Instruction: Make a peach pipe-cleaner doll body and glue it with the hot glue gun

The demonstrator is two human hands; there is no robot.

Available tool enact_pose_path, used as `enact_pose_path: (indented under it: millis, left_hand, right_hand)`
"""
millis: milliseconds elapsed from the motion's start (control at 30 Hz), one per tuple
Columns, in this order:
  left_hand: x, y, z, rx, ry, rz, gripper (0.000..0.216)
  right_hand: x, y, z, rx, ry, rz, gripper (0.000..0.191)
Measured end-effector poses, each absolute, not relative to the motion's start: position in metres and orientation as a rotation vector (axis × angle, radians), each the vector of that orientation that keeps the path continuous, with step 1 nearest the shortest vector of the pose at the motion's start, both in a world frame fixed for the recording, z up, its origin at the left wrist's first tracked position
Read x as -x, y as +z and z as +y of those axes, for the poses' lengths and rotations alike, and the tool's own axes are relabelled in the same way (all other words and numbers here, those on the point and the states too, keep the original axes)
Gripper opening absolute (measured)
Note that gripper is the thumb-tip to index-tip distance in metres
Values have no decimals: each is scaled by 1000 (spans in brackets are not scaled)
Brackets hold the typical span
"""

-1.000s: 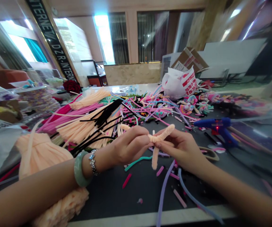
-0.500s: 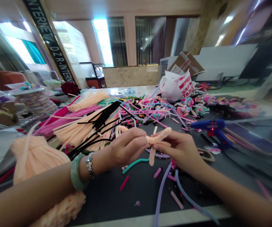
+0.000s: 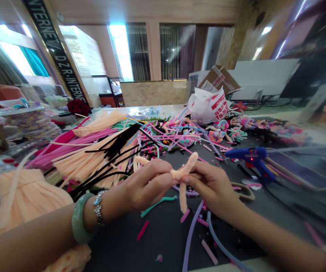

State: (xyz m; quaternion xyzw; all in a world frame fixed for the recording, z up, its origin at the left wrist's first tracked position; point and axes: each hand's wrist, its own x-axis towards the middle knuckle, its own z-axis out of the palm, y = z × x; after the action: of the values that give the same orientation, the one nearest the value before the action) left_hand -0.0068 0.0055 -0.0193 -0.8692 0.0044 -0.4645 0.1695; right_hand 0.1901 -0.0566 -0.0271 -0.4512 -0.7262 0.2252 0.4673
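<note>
At the clock-face centre, held above the counter [image 3: 114, 249]: one peach fuzzy piece [image 3: 179, 173], coiled at its middle, with an upper limb [image 3: 191, 162] toward one o'clock and a lower limb [image 3: 183, 200] hanging toward six.

Left hand [image 3: 148, 185], nine o'clock side: grip closed, fingertips pinching the coiled end; green bangle [image 3: 79, 219] and silvery bracelet [image 3: 98, 208] at the wrist.

Right hand [image 3: 214, 185], three o'clock side: grip closed, thumb and fingers pinching the same piece where the limbs meet.

Changes against half a second ago: upper limb steeper, formerly nearer two o'clock; lower limb showing more of its length; surroundings sitting farther left in view.

Surroundings: black stems [image 3: 125, 140], ten o'clock, lying over peach stems [image 3: 78, 164]; blue glue gun [image 3: 248, 153], between two and three, red light lit; white printed bag [image 3: 205, 105], one o'clock; lilac stem [image 3: 190, 238], six o'clock; teal strip [image 3: 159, 205], between seven and eight.
</note>
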Motion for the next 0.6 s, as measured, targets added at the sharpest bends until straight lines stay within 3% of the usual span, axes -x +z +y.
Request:
enact_pose_path:
  millis: [333, 600]
  left_hand:
    - [-1, -17, -3, 2487, -1436, -168, 24]
    - [-1, -8, -3, 2606, -1143, -395, 16]
  right_hand:
    - [-191, -25, -60, 1070, 203, -1910, 16]
    - [-192, -27, -56, 1038, 115, -1870, 11]
